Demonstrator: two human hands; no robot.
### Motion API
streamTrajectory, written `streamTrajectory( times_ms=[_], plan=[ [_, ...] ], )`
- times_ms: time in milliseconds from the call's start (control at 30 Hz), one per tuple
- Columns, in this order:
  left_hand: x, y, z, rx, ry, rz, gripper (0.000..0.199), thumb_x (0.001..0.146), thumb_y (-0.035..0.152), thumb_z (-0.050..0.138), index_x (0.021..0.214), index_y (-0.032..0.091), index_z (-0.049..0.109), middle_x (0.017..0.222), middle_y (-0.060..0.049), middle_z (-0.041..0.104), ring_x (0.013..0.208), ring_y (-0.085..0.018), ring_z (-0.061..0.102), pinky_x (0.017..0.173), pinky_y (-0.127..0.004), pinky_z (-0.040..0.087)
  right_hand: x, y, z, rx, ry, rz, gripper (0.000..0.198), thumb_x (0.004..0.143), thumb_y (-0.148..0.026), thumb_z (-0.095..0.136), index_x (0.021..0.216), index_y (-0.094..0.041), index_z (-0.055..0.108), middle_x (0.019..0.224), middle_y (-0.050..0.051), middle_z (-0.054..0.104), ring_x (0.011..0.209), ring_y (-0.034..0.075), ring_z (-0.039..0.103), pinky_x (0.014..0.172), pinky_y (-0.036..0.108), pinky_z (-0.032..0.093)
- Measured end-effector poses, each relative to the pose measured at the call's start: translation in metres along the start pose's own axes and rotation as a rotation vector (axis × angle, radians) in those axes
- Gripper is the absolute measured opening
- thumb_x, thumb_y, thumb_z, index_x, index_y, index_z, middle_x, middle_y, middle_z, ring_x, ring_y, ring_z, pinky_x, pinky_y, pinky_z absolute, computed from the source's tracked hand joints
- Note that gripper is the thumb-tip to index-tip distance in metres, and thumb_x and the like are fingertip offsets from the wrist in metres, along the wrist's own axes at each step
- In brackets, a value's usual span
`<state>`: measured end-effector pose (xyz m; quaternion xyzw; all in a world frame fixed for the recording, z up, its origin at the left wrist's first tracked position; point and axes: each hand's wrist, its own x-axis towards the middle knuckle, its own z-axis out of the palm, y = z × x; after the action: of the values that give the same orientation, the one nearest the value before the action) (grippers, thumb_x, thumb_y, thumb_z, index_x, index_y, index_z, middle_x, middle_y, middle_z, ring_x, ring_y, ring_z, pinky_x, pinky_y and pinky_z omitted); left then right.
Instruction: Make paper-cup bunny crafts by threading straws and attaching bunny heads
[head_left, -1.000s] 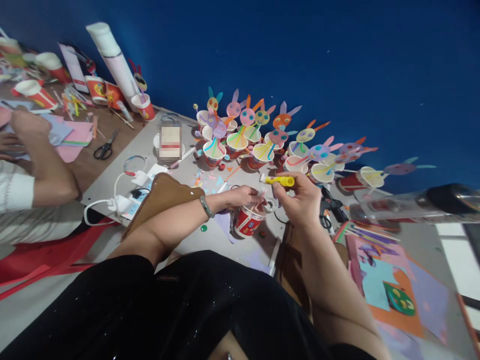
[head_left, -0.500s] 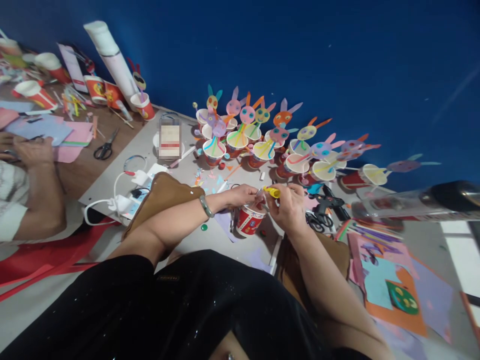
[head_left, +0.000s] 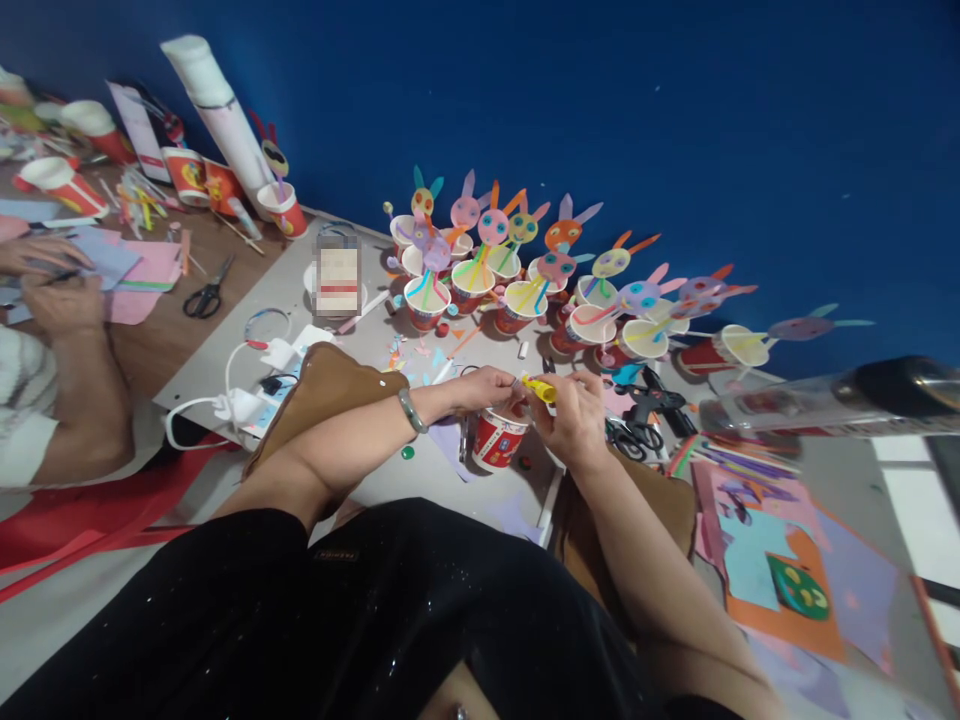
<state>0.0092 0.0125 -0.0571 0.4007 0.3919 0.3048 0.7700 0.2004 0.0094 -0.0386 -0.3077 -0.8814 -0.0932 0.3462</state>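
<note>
A red-and-white paper cup [head_left: 495, 447] stands upright on the grey table in front of me. My left hand [head_left: 486, 388] is at the far side of its rim, thumb and fingers pinched together; what they hold is too small to make out. My right hand [head_left: 574, 418] is closed around a short yellow tube-shaped thing [head_left: 541, 390], its narrow tip pointing at the left fingertips above the cup. The fingertips of both hands nearly meet. Part of the cup's opening is hidden behind my hands.
Paper cups with rabbit-head figures [head_left: 495, 228] line the blue wall. Black scissors [head_left: 637, 437], a glue gun [head_left: 660, 400] and a clear bottle [head_left: 795, 405] lie right. Coloured paper [head_left: 862, 590] is beyond. Left are a power strip [head_left: 259, 408] and a co-worker's hands [head_left: 64, 290].
My right hand has shifted slightly, and the yellow tube now tilts more toward the left fingertips. The left hand and cup hold nearly still. The co-worker's hands have moved a little.
</note>
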Motion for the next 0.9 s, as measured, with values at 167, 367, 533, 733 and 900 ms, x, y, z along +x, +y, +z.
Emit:
streamTrajectory(
  times_ms=[167, 367, 533, 733, 900],
  plan=[
    [0.001, -0.001, -0.002, -0.030, -0.014, -0.020, 0.042, 0.070, 0.042, 0.092, 0.084, 0.009, 0.073, 0.073, -0.005, 0.076, 0.069, -0.014, 0.069, 0.075, -0.027, 0.051, 0.001, 0.011, 0.000, 0.016, 0.009, 0.153, 0.019, 0.100, -0.029, 0.058, 0.115, -0.019, 0.062, 0.088, 0.009, 0.075, 0.070, 0.023, 0.066, 0.087, 0.045, 0.047],
    [0.003, -0.001, -0.001, 0.033, 0.000, 0.000, 0.027, 0.079, 0.033, 0.086, 0.079, 0.009, 0.073, 0.071, -0.003, 0.074, 0.069, -0.012, 0.067, 0.076, -0.025, 0.050, -0.010, -0.001, -0.004, 0.009, -0.006, 0.095, 0.020, 0.097, -0.032, 0.062, 0.114, -0.021, 0.062, 0.091, 0.010, 0.076, 0.074, 0.025, 0.067, 0.086, 0.048, 0.050],
    [0.001, 0.001, 0.000, 0.048, 0.014, 0.003, 0.031, 0.079, 0.034, 0.086, 0.070, 0.010, 0.069, 0.067, -0.003, 0.072, 0.067, -0.012, 0.065, 0.076, -0.026, 0.051, -0.003, -0.002, 0.003, -0.058, -0.042, 0.065, 0.013, 0.101, -0.030, 0.057, 0.109, -0.020, 0.061, 0.088, 0.008, 0.077, 0.069, 0.021, 0.066, 0.086, 0.043, 0.047],
    [-0.001, 0.004, -0.001, 0.011, -0.001, -0.014, 0.034, 0.075, 0.039, 0.090, 0.078, 0.010, 0.071, 0.071, -0.005, 0.075, 0.069, -0.014, 0.068, 0.074, -0.027, 0.051, -0.003, 0.000, -0.003, -0.045, 0.103, 0.039, 0.024, 0.096, -0.024, 0.063, 0.118, -0.020, 0.057, 0.093, 0.010, 0.079, 0.071, 0.024, 0.068, 0.084, 0.044, 0.048],
    [0.003, -0.001, 0.000, 0.028, 0.026, 0.009, 0.020, 0.081, 0.024, 0.081, 0.075, 0.010, 0.070, 0.066, -0.001, 0.072, 0.065, -0.010, 0.066, 0.072, -0.023, 0.048, -0.003, -0.009, -0.002, -0.030, 0.034, -0.029, 0.019, 0.098, -0.022, 0.062, 0.115, -0.021, 0.056, 0.088, 0.006, 0.079, 0.065, 0.020, 0.066, 0.084, 0.040, 0.047]
  ],
)
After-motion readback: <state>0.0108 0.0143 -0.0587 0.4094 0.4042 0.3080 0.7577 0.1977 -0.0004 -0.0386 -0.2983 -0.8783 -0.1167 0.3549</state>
